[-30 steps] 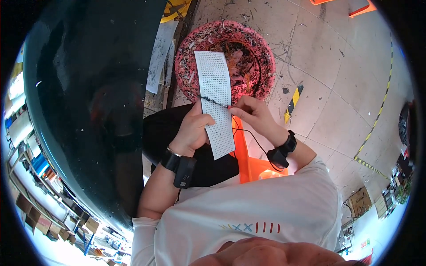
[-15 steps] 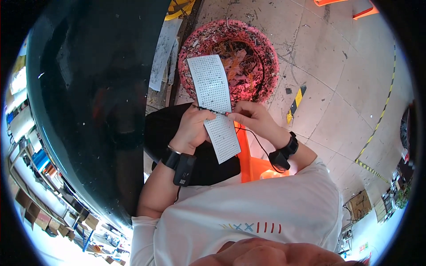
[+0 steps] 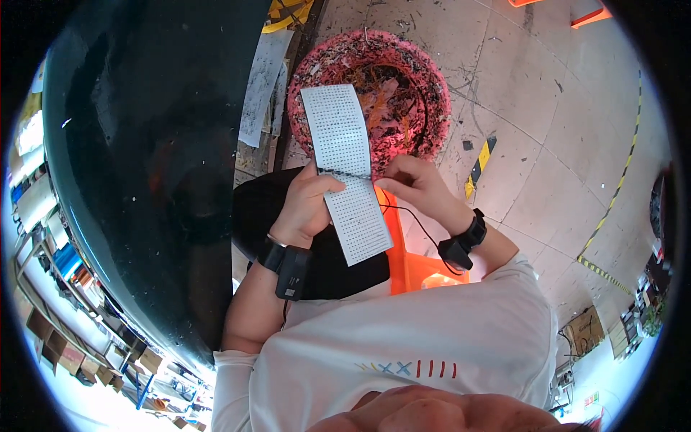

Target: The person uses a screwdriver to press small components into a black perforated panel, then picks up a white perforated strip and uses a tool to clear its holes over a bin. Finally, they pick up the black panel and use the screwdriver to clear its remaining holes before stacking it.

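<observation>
My left hand [image 3: 309, 201] is closed on a long white sheet [image 3: 335, 129] printed with rows of tiny dark marks. The thumb lies on the front of the sheet, and the other fingers are mostly hidden behind it. Across the middle of the sheet runs a thin dark strip [image 3: 351, 173], its left end at the left hand. By the sheet's right edge, close to the strip's other end, my right hand [image 3: 421, 189] has thumb and forefinger drawn together in a pinch. What sits between those fingertips is too small to make out.
Beyond the sheet stands a round pink tub [image 3: 439, 86] littered with dark scraps. A large dark green surface [image 3: 144, 158] fills the left side. An orange stool [image 3: 399, 270] shows below the hands. Black-and-yellow tape [image 3: 481, 167] marks the tiled floor at right.
The sheet and left hand have shifted slightly left and up. My right fingertips have moved a little up and right, off the strip's end, which they met before.
</observation>
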Motion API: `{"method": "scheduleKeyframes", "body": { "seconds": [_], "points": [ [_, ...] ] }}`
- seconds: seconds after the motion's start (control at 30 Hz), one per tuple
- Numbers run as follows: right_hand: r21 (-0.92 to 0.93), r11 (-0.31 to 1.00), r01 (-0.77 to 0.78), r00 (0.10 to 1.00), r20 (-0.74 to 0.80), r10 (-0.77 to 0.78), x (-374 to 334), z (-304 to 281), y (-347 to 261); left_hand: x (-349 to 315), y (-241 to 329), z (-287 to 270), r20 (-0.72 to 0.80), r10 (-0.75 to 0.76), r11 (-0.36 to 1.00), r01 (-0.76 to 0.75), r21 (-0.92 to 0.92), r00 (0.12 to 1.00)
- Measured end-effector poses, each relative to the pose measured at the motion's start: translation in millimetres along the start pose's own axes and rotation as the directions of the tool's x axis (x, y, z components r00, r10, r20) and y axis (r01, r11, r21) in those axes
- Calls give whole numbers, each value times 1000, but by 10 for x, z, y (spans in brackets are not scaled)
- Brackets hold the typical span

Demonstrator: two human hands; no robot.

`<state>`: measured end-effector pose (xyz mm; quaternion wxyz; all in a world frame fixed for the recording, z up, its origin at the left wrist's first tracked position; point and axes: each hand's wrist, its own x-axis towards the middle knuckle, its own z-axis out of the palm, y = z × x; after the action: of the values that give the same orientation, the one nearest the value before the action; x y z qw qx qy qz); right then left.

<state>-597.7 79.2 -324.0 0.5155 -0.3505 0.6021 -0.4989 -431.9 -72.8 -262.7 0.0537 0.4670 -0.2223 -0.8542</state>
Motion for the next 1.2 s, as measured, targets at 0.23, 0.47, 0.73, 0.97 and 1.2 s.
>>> {"method": "scheduleKeyframes", "body": {
  "seconds": [0.23,0.47,0.73,0.97,1.2],
  "points": [
    [-65,995,-69,995,-75,64,19,-131,63,48,71,-28,9,15,999,-15,-31,1000],
    [31,990,-136,975,-171,139,19,-169,128,13,106,-3,-44,67,998,-66,14,997],
    [42,992,-122,977,-173,128,4,-112,-5,11,100,27,-20,90,996,-91,-24,996],
    [-37,994,-106,975,-201,96,107,-33,-54,-6,49,13,52,46,999,-46,7,998],
    [50,998,-28,972,-232,38,201,-93,27,-18,60,106,85,13,1000,-15,22,996]
  ]
}}
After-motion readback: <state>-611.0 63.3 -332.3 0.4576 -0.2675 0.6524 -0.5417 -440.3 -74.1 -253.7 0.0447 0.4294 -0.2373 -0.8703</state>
